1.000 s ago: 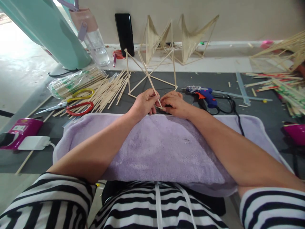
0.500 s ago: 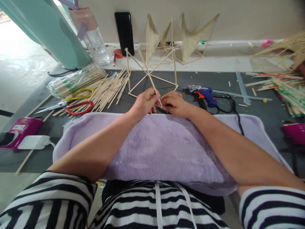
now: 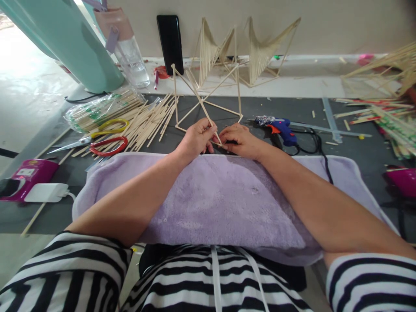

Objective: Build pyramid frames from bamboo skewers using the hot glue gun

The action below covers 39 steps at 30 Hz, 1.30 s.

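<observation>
A frame of thin wooden sticks [image 3: 221,108] stands on the grey table in front of me, its joints meeting at several corners. My left hand [image 3: 199,136] pinches a slanting wooden stick [image 3: 208,113] close to its lower end. That end meets the frame's near corner, by the fingertips of both hands. My right hand [image 3: 238,138] is closed at this same corner, its thumb and fingers pinching the frame's sticks there. Parts of the fingertips hide the joint itself. Right of my right hand lies a blue glue gun [image 3: 282,130] with an orange trigger.
Scissors [image 3: 110,138] and loose sticks [image 3: 152,123] lie to the left. A bottle [image 3: 131,58], a phone [image 3: 170,45] and finished stick models [image 3: 264,52] stand at the back. A purple cloth [image 3: 208,199] covers the near edge. A magenta power socket [image 3: 35,171] sits far left.
The upper end of the slanting stick has shifted slightly to the left, and the left hand with it has tilted a little. The right hand stays at the corner.
</observation>
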### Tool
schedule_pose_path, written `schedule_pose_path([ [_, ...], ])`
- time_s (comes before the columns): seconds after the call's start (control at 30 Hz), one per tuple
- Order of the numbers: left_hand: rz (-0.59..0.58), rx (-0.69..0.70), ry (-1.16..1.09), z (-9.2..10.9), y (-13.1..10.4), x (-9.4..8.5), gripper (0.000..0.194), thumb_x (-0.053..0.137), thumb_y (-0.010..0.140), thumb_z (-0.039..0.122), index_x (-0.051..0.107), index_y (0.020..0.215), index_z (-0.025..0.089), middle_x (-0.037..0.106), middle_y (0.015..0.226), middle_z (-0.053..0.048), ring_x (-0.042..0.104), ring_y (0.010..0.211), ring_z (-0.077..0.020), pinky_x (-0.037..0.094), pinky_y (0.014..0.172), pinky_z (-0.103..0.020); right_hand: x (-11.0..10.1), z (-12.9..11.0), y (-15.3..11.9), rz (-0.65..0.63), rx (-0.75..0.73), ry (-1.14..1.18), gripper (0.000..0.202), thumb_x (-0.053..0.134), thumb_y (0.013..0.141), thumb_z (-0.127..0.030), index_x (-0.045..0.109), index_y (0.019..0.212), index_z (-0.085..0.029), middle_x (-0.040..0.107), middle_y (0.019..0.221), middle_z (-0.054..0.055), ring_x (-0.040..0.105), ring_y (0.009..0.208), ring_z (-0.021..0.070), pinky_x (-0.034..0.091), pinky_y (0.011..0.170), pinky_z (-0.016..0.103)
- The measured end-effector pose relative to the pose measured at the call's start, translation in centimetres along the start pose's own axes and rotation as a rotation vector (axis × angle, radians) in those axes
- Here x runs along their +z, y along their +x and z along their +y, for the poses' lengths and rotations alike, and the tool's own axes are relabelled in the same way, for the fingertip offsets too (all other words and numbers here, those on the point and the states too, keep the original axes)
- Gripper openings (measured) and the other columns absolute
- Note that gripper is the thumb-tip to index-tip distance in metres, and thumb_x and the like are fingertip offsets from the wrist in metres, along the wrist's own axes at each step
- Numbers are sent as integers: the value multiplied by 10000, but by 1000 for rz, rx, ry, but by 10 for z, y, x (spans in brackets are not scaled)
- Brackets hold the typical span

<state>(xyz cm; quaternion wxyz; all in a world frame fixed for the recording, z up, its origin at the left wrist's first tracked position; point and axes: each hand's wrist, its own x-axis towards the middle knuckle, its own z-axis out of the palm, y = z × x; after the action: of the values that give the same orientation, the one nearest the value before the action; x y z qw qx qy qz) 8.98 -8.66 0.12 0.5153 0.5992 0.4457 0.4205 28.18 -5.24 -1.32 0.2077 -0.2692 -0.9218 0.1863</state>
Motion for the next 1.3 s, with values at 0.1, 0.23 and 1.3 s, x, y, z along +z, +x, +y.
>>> schedule_pose_path([
  [0.1, 9, -21, -10, 1, 0, 1, 93, 468, 941, 233, 470, 857, 194, 614, 643, 47, 551, 378, -50, 289, 318, -164, -1, -2, 0, -7, 26, -20, 164, 552, 847, -276, 690, 816, -193, 715, 995, 85, 630, 952, 227, 380, 907, 451],
  [0.23, 16, -33, 0, 0, 2, 1, 100, 471, 945, 250, 467, 863, 195, 628, 652, 49, 551, 380, -47, 289, 323, -162, -3, -5, -1, -22, 46, -22, 164, 549, 847, -273, 694, 834, -197, 716, 1016, 82, 622, 974, 222, 362, 926, 443],
  [1.3, -73, 271, 193, -5, 1, -2, 107, 482, 922, 202, 527, 828, 177, 604, 689, 27, 528, 481, -37, 406, 461, -160, 2, 5, 1, 3, 62, 43, 87, 641, 792, -288, 676, 752, -219, 724, 898, 40, 652, 892, 198, 431, 845, 377],
])
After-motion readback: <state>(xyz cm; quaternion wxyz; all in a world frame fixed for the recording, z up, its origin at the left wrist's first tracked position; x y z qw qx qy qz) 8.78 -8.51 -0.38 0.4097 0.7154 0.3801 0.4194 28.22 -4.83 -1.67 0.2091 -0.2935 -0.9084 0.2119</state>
